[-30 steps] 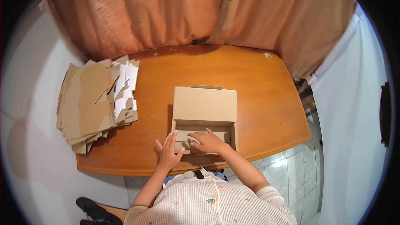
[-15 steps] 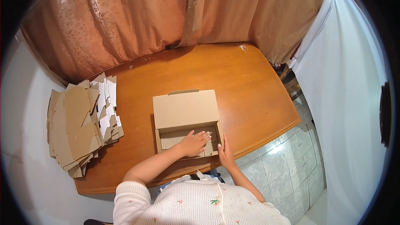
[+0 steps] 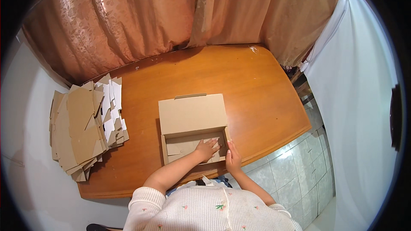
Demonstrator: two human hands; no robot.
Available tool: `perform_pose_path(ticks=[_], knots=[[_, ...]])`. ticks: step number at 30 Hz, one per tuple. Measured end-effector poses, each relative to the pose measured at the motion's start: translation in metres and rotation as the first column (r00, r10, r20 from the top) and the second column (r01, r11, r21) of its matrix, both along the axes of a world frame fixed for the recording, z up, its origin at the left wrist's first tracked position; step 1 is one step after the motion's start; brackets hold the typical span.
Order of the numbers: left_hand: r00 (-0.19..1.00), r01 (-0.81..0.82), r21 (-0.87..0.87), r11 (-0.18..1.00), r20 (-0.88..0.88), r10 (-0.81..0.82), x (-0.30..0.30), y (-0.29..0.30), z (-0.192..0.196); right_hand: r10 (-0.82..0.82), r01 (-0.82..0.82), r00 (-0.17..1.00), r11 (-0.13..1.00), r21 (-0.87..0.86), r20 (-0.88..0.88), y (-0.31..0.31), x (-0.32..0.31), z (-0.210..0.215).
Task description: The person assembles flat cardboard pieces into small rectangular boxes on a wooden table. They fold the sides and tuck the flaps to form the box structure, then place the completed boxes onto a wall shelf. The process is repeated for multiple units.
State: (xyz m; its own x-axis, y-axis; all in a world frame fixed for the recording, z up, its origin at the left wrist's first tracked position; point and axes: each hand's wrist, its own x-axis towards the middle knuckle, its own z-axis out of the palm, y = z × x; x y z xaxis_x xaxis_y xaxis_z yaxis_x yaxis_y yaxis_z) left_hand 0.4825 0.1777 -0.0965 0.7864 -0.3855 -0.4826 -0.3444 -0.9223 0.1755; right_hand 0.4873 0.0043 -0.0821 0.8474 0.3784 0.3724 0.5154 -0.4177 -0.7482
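A brown cardboard box [image 3: 192,114] stands on the wooden table in front of me, its lid raised at the far side. Inside it, my left hand [image 3: 208,149] reaches toward the right end, fingers spread near the bottom and the right wall. Against the outside of that right wall rests my right hand [image 3: 233,157], its fingers stretched out along the cardboard. Neither hand is wrapped round anything that I can see. Part of the box bottom is hidden under my left hand and forearm.
A pile of flattened brown and white cardboard pieces [image 3: 79,130] lies at the left of the wooden table [image 3: 261,90]. Orange curtains [image 3: 128,13] hang behind the far edge. A white cloth [image 3: 351,85] hangs at the right above a tiled floor [image 3: 295,167].
My left hand has slid to the right inside the box, closer to its right wall. My right hand stays at the outside of that wall.
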Motion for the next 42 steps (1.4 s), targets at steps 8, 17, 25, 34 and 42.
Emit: perform_pose_path(ticks=[8, 17, 25, 34, 42], knots=[[0.988, -0.154, 0.169, 0.973, 0.042, 0.149, 0.004, -0.029, -0.003, 0.002, -0.002, 1.000, 1.000, 0.023, 0.010, 0.001, 0.001, -0.004], [0.995, 0.031, 0.030, 0.999, 0.090, -0.034, 0.012, 0.001, -0.005, -0.010, 0.010, 1.000, 1.000, 0.021, 0.009, 0.002, 0.000, -0.003], [0.977, 0.214, -0.041, 0.976, 0.021, -0.214, 0.004, 0.002, -0.001, 0.000, -0.001, 1.000, 0.999, 0.034, 0.023, 0.002, 0.001, -0.006], [1.000, 0.018, -0.219, 0.976, -0.003, -0.019, 0.006, 0.005, 0.036, -0.013, 0.013, 1.000, 1.000, 0.001, 0.004, 0.002, 0.004, -0.006], [0.745, -0.119, -0.615, 0.779, 0.463, 0.480, -0.031, 0.085, 0.094, 0.008, -0.013, 1.000, 0.982, -0.186, -0.027, -0.002, 0.006, 0.012]])
